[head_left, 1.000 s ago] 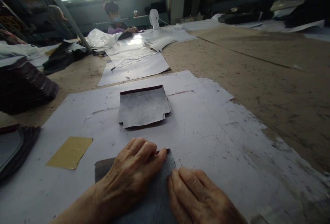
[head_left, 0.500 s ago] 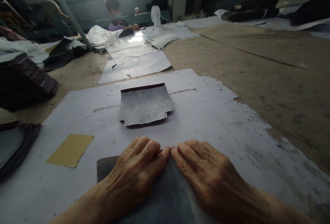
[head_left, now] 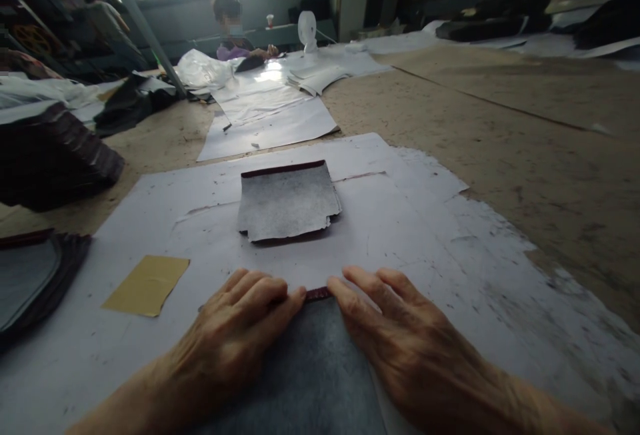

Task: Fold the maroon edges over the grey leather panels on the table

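Note:
A grey-backed leather-like piece (head_left: 320,368) lies in front of me, with a narrow dark red strip turned over along its far edge. My left hand (head_left: 245,328) has its thumb on that strip, fingers curled around the far edge. On the other side of a short exposed stretch, my right hand (head_left: 395,328) presses the same strip with its thumb; its other fingers reach past the edge. The undersides of both hands are hidden. Just beyond lies a smaller stack of similar grey pieces (head_left: 287,201) with a dark red folded top edge and notched lower corners.
White paper (head_left: 410,235) covers the table under the work. A yellow-brown paper piece (head_left: 147,285) lies left, near a pile of dark-edged pieces (head_left: 30,275) and a tall dark stack (head_left: 55,155). Far back are a white fan (head_left: 307,29) and a seated person (head_left: 233,41).
My hands have moved apart along the folded edge, baring the dark red strip between the thumbs. My left hand went left; the right hand's fingers spread a little. The view shifted slightly.

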### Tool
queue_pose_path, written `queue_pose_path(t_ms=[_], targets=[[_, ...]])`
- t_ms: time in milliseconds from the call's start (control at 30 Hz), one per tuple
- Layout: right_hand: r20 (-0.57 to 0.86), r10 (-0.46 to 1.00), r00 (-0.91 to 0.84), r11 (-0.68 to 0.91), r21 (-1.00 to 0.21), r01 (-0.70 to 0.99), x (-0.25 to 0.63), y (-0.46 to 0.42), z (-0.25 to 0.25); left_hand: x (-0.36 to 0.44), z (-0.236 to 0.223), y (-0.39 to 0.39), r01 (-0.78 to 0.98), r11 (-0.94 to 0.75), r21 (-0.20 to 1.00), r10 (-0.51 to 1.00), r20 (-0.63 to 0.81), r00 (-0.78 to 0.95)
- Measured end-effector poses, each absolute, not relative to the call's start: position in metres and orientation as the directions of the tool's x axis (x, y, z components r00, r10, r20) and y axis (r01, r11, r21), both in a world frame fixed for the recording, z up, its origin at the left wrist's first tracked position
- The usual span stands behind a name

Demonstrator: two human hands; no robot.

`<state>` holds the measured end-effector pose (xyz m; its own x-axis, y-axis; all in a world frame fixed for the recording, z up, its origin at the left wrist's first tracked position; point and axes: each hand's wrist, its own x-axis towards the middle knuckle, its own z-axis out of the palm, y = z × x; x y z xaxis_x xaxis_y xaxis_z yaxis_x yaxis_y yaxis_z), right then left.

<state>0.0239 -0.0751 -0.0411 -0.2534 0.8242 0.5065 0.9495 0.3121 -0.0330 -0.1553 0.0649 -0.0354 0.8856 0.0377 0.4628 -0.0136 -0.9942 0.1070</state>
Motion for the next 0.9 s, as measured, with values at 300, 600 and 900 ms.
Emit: queue_pose_path(t_ms=[300,600,900], targets=[[0.467,0.840,-0.277,0.395,-0.174,0.902,0.026,-0.070,-0.036,-0.150,-0.038,0.063,-0.004,-0.999,0.048,0.019,0.482,0.876],[0.488,0.865,0.115,0.134,-0.445,0.885,0.058,-0.063,-0.028,-0.151,-0.037,0.061,0.004,-0.997,0.077,0.039,0.453,0.891],[0.524,0.808,-0.270,0.419,-0.189,0.888,0.002,-0.049,-0.036,-0.153,-0.037,0.065,0.024,-0.987,0.160,0.096,0.464,0.881]])
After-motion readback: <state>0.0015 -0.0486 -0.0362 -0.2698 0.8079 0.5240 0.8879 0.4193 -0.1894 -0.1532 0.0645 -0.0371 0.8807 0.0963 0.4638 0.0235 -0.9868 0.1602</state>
